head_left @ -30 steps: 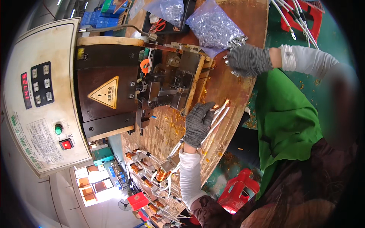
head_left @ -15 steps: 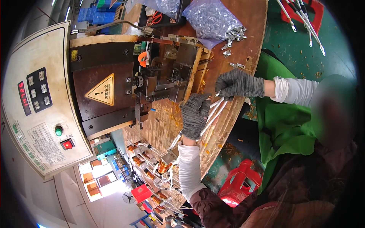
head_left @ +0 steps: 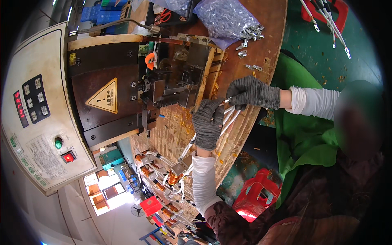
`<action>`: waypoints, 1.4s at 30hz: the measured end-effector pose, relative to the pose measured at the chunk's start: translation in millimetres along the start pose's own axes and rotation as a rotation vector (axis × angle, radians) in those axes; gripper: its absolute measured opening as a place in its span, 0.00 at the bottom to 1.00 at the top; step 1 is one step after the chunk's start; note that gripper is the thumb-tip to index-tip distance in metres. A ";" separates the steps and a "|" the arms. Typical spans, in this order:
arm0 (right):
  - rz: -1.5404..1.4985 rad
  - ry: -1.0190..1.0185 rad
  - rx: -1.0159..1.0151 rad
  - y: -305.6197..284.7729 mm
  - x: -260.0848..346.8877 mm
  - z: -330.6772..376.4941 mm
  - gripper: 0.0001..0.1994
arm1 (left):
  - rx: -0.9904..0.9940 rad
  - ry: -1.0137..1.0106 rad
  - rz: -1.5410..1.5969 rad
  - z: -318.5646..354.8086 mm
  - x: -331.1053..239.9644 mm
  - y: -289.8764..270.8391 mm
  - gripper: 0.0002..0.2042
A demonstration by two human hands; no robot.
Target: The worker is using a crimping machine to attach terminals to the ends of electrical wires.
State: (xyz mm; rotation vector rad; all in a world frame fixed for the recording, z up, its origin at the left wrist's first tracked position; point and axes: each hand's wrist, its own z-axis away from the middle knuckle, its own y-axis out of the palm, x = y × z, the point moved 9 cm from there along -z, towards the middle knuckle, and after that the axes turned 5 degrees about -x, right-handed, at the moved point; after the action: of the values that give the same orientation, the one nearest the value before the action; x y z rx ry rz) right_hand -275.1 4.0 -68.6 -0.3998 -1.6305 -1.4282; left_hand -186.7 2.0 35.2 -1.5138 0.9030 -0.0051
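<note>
My left hand (head_left: 208,124), in a grey knit glove, grips a bundle of white wires (head_left: 227,118) over the worn wooden bench (head_left: 269,36). My right hand (head_left: 252,92), also gloved, pinches the tip of one wire right beside my left hand; a small metal piece shows between its fingers. Loose metal terminals (head_left: 249,32) lie spilled from a clear plastic bag (head_left: 222,16) at the top of the bench. The wires trail down to a copper-wound coil (head_left: 174,178).
A brown press machine (head_left: 110,94) with a yellow warning triangle and metal tooling (head_left: 175,81) stands left of my hands. Its beige control panel (head_left: 36,122) has red and green buttons. Several more coils (head_left: 155,183) line the bench edge. A red stool (head_left: 257,194) stands below.
My right hand has come down from the bag of terminals to the wire ends held in my left hand. My left hand stayed on the wire bundle.
</note>
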 end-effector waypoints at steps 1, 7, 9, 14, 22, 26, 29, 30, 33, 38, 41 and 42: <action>0.005 0.003 -0.001 0.6 -0.2 0.1 0.06 | -0.002 -0.023 -0.001 1.5 2.1 0.7 0.09; -0.061 0.057 0.012 0.8 -4.1 -1.0 0.07 | -0.021 0.129 -0.270 4.9 -3.5 6.8 0.12; -0.079 0.076 0.020 -0.2 -4.5 -1.7 0.07 | 0.011 0.180 -0.441 8.4 -5.0 12.1 0.14; -0.145 0.195 0.063 0.8 -9.9 -1.4 0.08 | -0.024 0.258 -0.594 15.1 -11.5 16.9 0.18; -0.219 0.294 0.077 -0.5 -11.5 2.2 0.09 | 0.038 0.240 -0.783 18.5 -17.1 27.0 0.22; 0.017 0.176 0.028 -1.3 8.2 2.0 0.08 | -0.010 0.270 -0.724 16.5 -14.3 24.5 0.19; 0.396 -0.051 -0.016 -2.3 26.2 -5.6 0.06 | -0.028 0.161 -0.508 12.6 -2.2 21.1 0.17; 0.395 -0.053 -0.015 -1.7 26.9 -6.4 0.06 | -0.029 0.161 -0.511 12.5 -1.4 19.7 0.17; 0.703 -0.436 -0.035 8.0 59.6 1.5 0.05 | -0.051 -0.008 0.008 9.9 10.3 9.8 0.11; 0.499 -0.186 -0.031 0.6 45.3 4.3 0.05 | 0.234 -0.386 0.454 7.8 29.1 25.0 0.11; 0.595 -0.403 -0.078 6.8 56.1 6.0 0.04 | 0.277 -0.491 0.544 8.4 36.1 23.2 0.13; 0.600 -0.402 -0.058 13.0 54.6 2.9 0.04 | 0.258 -0.498 0.545 9.0 39.4 18.3 0.13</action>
State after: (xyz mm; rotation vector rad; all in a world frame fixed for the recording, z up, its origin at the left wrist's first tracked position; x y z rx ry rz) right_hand -296.2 -6.6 -17.5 -1.1622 -1.5822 -0.9729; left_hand -164.5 -8.9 -1.6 -0.9296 0.8402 0.6036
